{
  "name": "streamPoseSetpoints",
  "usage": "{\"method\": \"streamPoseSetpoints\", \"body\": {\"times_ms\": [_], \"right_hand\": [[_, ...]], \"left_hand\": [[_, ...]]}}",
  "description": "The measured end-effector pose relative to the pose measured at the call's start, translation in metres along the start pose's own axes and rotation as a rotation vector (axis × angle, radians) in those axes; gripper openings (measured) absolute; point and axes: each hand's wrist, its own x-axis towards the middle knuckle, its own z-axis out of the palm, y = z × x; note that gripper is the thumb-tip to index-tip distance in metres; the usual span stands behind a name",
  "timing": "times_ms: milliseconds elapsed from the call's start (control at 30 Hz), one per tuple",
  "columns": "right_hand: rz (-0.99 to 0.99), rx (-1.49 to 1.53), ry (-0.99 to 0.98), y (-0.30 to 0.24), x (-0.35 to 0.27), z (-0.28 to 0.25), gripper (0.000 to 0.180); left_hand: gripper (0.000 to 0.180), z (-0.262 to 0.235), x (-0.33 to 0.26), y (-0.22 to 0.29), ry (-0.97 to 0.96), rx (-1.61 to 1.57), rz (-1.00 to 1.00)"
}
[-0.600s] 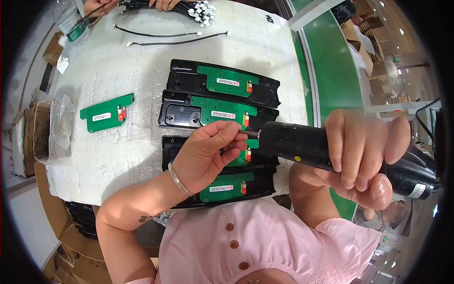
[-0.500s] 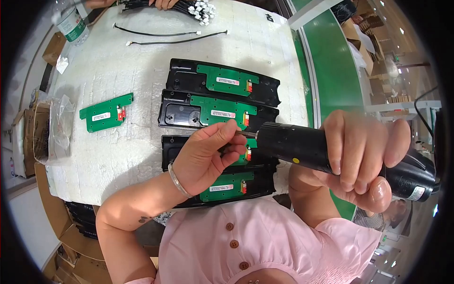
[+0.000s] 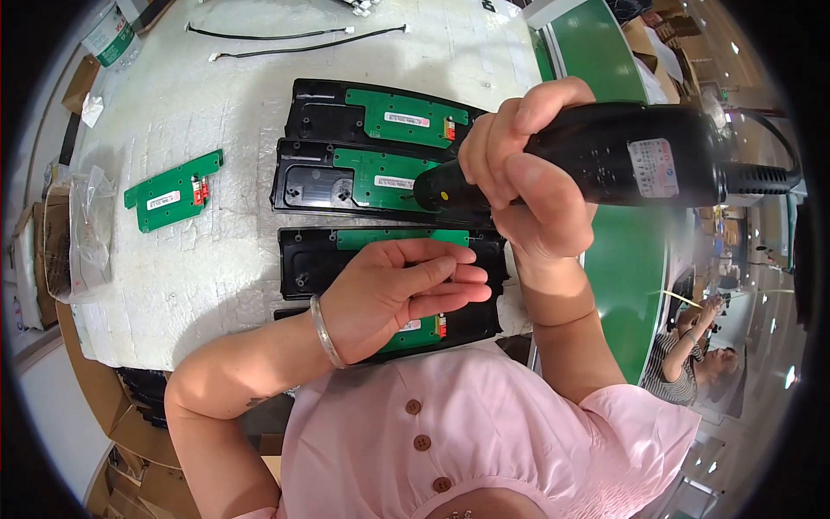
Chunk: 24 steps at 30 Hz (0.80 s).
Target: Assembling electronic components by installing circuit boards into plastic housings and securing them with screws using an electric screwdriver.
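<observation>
The right hand (image 3: 527,173) is gripping a black electric screwdriver (image 3: 605,160); the left hand (image 3: 389,294), fingers loosely extended, is hovering over black panels (image 3: 303,259) on the desk (image 3: 216,277).

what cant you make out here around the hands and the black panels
- Head view: the tip of the black power screwdriver is hidden behind the right hand.
- Whether the left hand pinches a screw: too small, fingers cover it.
- Third black panel: its green board is mostly under the left hand.
- Nearest panel: cut off by the wrist and pink shirt.
- Bottle at the top edge: cropped by the rim.
</observation>
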Motion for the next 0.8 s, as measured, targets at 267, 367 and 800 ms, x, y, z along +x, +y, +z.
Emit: {"method": "streamPoseSetpoints", "body": {"times_ms": [267,367,800], "right_hand": [[0.023,-0.096,-0.092,0.004,0.004,0.001,0.019],[0.064,-0.065,0.053,0.005,0.004,0.006,0.015],[-0.272,0.158,-0.244,-0.071,-0.012,-0.016,0.023]], "left_hand": [[0.03,0.001,0.007,-0.004,0.056,-0.131,0.043],[0.027,0.0,0.005,-0.003,0.019,-0.076,0.064],[0.02,-0.009,0.002,0.003,0.076,0.045,0.174]]}}
